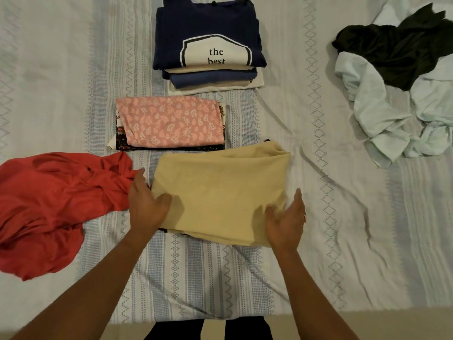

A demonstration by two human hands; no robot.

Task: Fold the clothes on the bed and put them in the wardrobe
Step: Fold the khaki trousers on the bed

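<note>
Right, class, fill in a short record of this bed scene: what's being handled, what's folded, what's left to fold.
Being handled: beige cloth, folded flat
Left hand: rests on its left edge
Right hand: open at its near right corner
Folded: pink floral cloth; navy shirt atop a stack
Unfolded: red garment at left; white and dark pile at right
Surface: bed sheet

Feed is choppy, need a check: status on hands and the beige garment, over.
Both hands open, left hand and right hand flanking the folded beige garment. Crumpled red garment beside left hand; pink floral pile just beyond. Unfolded heap far right.
</note>
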